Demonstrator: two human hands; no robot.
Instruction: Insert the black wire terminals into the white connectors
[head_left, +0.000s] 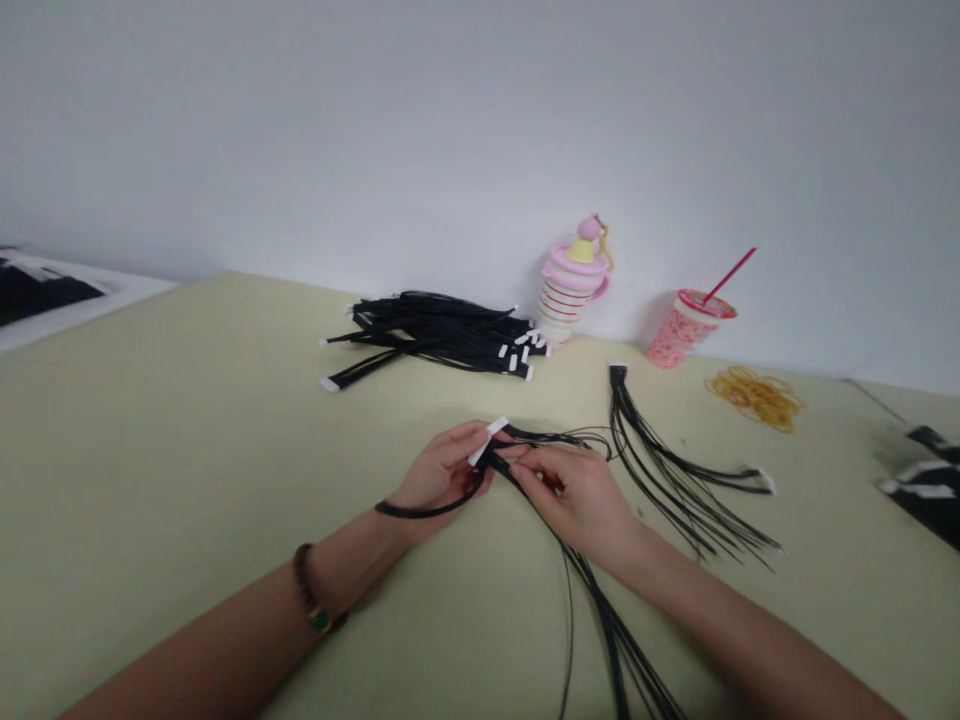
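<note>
Near the middle of the table, my left hand [442,468] is closed around the connector end of a black wire harness [600,600]. A white connector [489,440] shows by the left thumb, and one black strand loops back over the wrist. My right hand [574,495] pinches the black wires just beside that connector. From there, long strands hang down toward the front edge of the picture, and others run off to the right behind the right hand. A second black wire harness [667,460] lies fanned out to the right, with a black connector at its top and a white one at one strand's end.
Behind my hands lies a pile of black wire harnesses [442,330] with white connectors. A pink striped cup [564,290] and a pink tumbler with a straw [679,328] stand by the wall. Yellow rubber bands [757,397] are heaped at right; blurred black bundles [930,490] lie farther right.
</note>
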